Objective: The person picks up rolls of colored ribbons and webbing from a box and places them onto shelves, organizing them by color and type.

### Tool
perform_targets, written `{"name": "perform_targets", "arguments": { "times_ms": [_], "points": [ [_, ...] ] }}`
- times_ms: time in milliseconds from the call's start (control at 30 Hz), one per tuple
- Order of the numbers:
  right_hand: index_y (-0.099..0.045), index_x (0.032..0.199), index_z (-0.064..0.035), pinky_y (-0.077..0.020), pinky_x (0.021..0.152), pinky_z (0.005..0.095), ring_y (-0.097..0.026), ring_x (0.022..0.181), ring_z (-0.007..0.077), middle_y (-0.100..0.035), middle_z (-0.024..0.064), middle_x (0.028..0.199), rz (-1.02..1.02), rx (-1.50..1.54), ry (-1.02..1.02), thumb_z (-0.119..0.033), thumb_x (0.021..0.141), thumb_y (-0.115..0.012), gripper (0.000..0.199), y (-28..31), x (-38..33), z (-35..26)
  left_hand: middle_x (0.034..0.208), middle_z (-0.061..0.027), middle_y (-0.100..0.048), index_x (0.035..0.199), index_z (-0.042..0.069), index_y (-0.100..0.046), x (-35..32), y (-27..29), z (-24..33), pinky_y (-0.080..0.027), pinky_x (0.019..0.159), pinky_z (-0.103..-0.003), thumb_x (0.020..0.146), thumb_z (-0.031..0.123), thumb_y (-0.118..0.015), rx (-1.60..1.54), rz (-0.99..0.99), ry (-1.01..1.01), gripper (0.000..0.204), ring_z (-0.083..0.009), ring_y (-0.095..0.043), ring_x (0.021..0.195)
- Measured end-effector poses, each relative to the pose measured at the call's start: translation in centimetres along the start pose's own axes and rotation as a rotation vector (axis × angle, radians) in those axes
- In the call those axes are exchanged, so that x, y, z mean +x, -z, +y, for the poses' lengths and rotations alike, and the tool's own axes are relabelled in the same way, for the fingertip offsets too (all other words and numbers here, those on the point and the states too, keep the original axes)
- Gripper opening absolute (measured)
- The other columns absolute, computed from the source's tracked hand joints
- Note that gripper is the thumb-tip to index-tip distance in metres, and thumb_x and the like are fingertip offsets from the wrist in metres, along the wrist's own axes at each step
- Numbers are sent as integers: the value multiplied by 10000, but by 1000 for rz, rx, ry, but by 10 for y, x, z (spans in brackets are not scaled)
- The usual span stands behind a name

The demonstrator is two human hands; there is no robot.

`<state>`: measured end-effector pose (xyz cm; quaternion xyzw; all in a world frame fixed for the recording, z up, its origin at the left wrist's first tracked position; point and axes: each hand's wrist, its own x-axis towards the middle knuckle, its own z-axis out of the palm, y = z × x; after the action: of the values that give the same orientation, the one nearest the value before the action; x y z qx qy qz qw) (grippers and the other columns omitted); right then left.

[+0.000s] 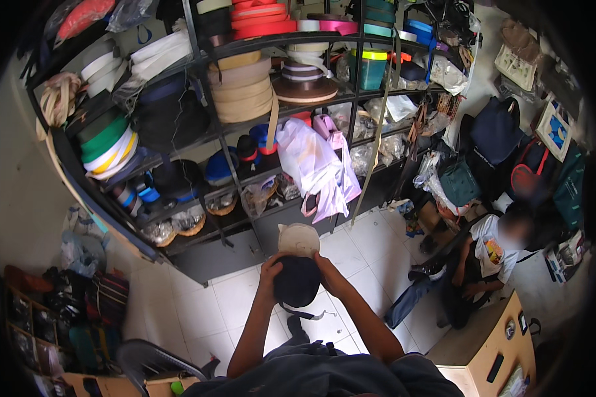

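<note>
My two hands hold a dark and beige fabric piece (pixel 297 283) in front of my body, above the floor. Its near part is dark and rounded; a beige panel (pixel 299 239) with a small tab extends beyond it. At its left edge, my left hand (pixel 269 271) grips with the thumb on top. The right edge is in my right hand (pixel 330 270), fingers mostly hidden beneath. A dark strap (pixel 304 312) hangs below it on the near side. I cannot tell exactly what the piece is.
Ahead stands a black shelf unit (pixel 258 118) with rolls of webbing (pixel 242 92) and a hanging white plastic bag (pixel 314 159). A person (pixel 487 255) sits at the right, by a wooden cabinet (pixel 490 344). A dark chair (pixel 149 364) is at the lower left.
</note>
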<state>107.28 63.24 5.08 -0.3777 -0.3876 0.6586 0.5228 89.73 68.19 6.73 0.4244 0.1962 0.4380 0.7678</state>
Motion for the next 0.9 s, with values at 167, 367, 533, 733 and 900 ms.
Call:
{"name": "perform_targets", "arguments": {
  "times_ms": [167,367,533,733,900],
  "points": [
    [-447,1322,-19,-298,1037,323,-425,1201,162,-482,59,1308,-13,13,64,-533,948,-424,636,7,59,-33,1063,-146,-621,1117,-25,-572,69,17,25,-490,894,-338,791,392,-600,-39,-47,0,530,-235,-618,990],
    [-416,1342,-43,-372,950,293,-489,1087,126,-516,24,1251,118,-161,151,-452,967,-440,555,33,108,-55,1065,-153,-615,1128,-30,-556,136,23,43,-480,892,-340,816,420,-554,-81,-95,37,548,-235,-613,980],
    [-373,1359,-60,-387,924,305,-524,1056,169,-542,66,1200,217,61,355,-399,946,-518,553,31,129,-99,1061,-160,-612,1134,-38,-546,182,17,56,-480,885,-342,847,387,-502,-20,-104,49,515,-237,-615,977],
    [-365,1341,-24,-363,964,361,-495,1111,218,-517,115,1202,212,145,159,-597,918,-423,715,51,138,-118,1043,-152,-614,1121,-41,-555,230,-11,64,-473,858,-329,842,373,-504,85,-264,-32,502,-227,-611,955],
    [-493,1182,-80,-399,846,322,-527,990,171,-552,62,1091,332,-14,264,-490,925,-499,485,104,151,-144,1038,-153,-613,1118,-39,-553,269,-34,55,-476,863,-332,847,368,-508,32,-228,59,490,-226,-610,960]
  ]
}}
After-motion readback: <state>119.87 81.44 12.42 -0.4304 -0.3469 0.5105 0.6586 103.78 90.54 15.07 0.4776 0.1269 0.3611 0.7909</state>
